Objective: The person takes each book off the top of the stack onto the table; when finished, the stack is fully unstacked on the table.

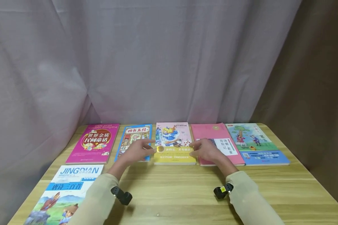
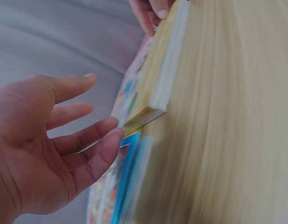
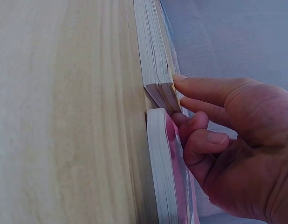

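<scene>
While both hands flank it, the yellow book (image 1: 173, 147) lies flat in the middle of the far row on the wooden table (image 1: 186, 193). L hand (image 1: 136, 150) is at its left edge: fingers straight and spread, nothing gripped; in the left wrist view the fingertips (image 2: 111, 128) sit right at the book's near corner, touching or just shy, hard to tell. R hand (image 1: 204, 150) is at the right edge, fingers partly curled. In the right wrist view the index tip (image 3: 179, 79) lies along the book's corner and the others fold toward the pink book (image 1: 218, 142) next to it; it doesn't look like a closed hold, more a touch on the edge.

Rest of row, L to R: magenta book (image 1: 94, 142), blue book (image 1: 133, 137) just beside the yellow one, then pink, then a green-and-blue book (image 1: 254, 142). A white-and-blue book (image 1: 64, 193) lies nearer, front left. Grey curtain (image 1: 157, 62) hangs behind. Both forearms wear beige sleeves (image 1: 95, 200) w/ a small black camera at each wrist.
</scene>
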Motion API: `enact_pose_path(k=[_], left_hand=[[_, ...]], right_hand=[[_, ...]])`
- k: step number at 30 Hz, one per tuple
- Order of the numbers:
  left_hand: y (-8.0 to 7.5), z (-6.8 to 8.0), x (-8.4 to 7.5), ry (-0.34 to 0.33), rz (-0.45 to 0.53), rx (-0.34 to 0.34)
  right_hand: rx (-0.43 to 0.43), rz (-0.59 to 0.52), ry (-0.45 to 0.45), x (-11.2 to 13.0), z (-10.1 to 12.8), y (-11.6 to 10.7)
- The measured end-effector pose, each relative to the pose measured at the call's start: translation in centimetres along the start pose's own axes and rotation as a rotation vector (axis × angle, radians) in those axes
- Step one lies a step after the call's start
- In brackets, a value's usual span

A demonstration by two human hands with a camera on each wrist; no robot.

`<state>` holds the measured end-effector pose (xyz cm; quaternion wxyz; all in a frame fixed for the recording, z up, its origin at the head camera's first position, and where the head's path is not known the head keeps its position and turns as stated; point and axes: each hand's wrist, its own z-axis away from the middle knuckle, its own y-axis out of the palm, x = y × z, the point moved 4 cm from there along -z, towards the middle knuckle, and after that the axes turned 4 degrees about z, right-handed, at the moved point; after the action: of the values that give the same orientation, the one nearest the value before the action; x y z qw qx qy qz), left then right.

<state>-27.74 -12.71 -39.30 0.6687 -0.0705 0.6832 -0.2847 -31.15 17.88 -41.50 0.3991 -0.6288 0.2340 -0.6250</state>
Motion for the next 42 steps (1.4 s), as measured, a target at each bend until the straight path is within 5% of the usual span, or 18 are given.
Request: enact_pose_path(k=[14, 33, 42], left_hand=[[2.2, -3.3, 0.7, -0.076, -0.115, -0.046], [2.9, -4.5, 1.0, -0.107, -0.245, -0.125], [3.0, -4.7, 1.0, -0.118, -0.219, -0.113]], right_hand=[[-0.005, 0.001, 0.011, 0.2, 0.2, -0.1], [-0.006, -0.002, 0.049, 0.2, 0.3, 0.2], [-0.007, -0.008, 0.056, 0.1, 0.4, 0.1]])
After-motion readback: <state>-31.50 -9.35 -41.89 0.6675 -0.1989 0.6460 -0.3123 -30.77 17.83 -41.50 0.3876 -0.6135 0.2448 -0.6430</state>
